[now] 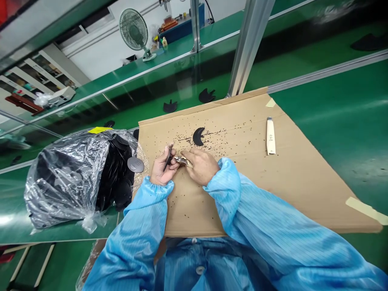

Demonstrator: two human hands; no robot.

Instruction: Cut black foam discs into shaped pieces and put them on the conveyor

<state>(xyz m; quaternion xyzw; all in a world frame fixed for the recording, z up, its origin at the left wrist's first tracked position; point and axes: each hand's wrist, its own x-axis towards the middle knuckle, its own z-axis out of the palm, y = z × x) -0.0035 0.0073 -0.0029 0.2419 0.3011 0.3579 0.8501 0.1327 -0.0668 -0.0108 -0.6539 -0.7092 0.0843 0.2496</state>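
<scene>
A green tabletop (342,133) carries a brown cardboard sheet (257,190), and just beyond the sheet's left edge a clear plastic bag (66,178) bulges with black pieces, its loose film overlapping that edge. Over the left half of the sheet, the right hand (201,165) and the left hand (163,167) work close together, both in blue sleeves. A white-handled tool (270,137) lies toward the sheet's far right corner, well apart from the right hand. Between the hands is a metal-nosed hand tool (182,160); the right hand is closed around its handles, with the nose pointing at the left fingers. A thin black piece (168,157) stands on edge within the left hand's grip, pinched between thumb and fingers, just beside the tool's nose; whether nose and piece touch, I cannot tell. A crescent-shaped black piece (198,136) lies just beyond the right hand, near the middle of the sheet's far edge. A grey oval disc (135,164) rests at the bag's mouth, by the sheet's left edge. Tiny dark specks (218,139) scatter around the crescent.
</scene>
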